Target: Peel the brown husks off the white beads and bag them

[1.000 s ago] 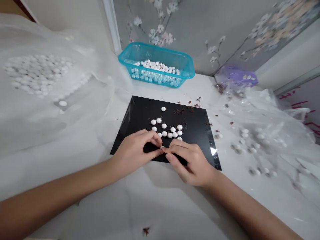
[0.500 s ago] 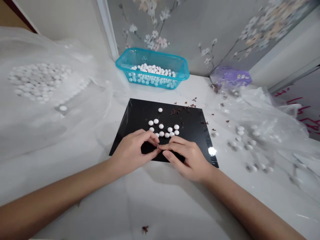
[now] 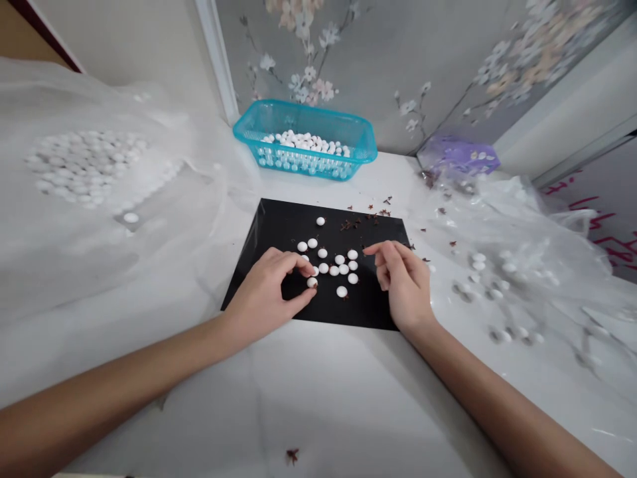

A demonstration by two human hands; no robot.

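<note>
White ball (image 3: 312,283), a small one with a dark reddish piece against its lower side, is resting near the center of the frame, over the front part of the black board (image 3: 279,219). The left hand (image 3: 263,285) is closing on it, thumb below and forefinger above, apparently so that the ball is sitting steady and not rolling on the smooth surface. The right hand (image 3: 408,289), right of center, is hovering half-open over the board's right side; its forefinger is reaching out toward the brown pieces (image 3: 349,226), the other fingers are curling loosely, and nothing is showing in its grasp. More white balls (image 3: 352,254) are lying loosely between the hands, probably so that they are falling within easy reach of both. The brown pieces are scattering across the board's far right corner and onto the white table (image 3: 199,405), likely handy for the right hand. At upper center, the blue basket (image 3: 243,137) is holding many balls, its raised walls seemingly stopping them from rolling off. At left, a translucent bag (image 3: 50,259) is containing another heap, while a purple packet (image 3: 462,156) is lying at upper right.
</note>
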